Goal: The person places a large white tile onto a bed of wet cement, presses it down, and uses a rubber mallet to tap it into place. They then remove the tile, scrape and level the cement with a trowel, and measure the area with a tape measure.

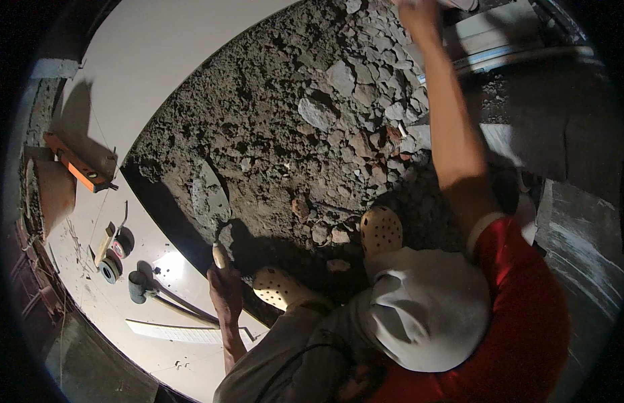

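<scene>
My left hand [224,290] is closed round the handle of a pointed trowel [211,195], whose mortar-smeared blade rests on grey, crumbly mortar [258,114]. My right arm stretches far forward over broken stones [382,80]. At the upper edge, my right hand [416,15] is blurred and partly cut off, so its fingers cannot be made out. Close beside it is a pale pinkish thing [459,3], also cut off by the edge. My feet, in beige perforated clogs [381,230], stand on the rubble.
Pale floor tiles [171,40] border the mortar on the left. On them lie an orange spirit level [80,161], a mallet [138,287], a tape roll [109,270] and a white ruler-like strip [184,332]. Grey slabs [580,235] and long pale strips [520,59] lie on the right.
</scene>
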Demonstrator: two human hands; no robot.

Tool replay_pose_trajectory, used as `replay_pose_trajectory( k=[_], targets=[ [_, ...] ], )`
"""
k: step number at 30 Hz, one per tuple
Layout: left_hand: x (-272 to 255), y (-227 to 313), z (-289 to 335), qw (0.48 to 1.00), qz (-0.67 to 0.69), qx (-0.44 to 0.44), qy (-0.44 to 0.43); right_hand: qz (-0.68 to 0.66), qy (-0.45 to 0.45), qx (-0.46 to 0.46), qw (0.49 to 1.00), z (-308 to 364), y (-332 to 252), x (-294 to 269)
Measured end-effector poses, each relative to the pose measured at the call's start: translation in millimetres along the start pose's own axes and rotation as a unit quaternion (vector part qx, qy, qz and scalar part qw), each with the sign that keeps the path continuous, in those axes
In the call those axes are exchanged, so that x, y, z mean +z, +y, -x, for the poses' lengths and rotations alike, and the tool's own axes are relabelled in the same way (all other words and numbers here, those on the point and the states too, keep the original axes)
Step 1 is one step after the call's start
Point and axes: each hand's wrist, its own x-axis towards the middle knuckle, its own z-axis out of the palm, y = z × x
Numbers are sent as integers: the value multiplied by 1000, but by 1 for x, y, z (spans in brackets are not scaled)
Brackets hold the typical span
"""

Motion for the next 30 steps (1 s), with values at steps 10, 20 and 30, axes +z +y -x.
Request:
replay_pose_trajectory(
  k=[10,20,30],
  targets=[
    [8,3,-5,994,-71,42,68,246,-123,112,955,182,47,28],
    [10,-6,1,985,-114,103,77,147,-192,234,942,163,41,13],
    [6,22,10,991,-74,64,95,43,-193,-209,958,292,-16,4]
  ],
)
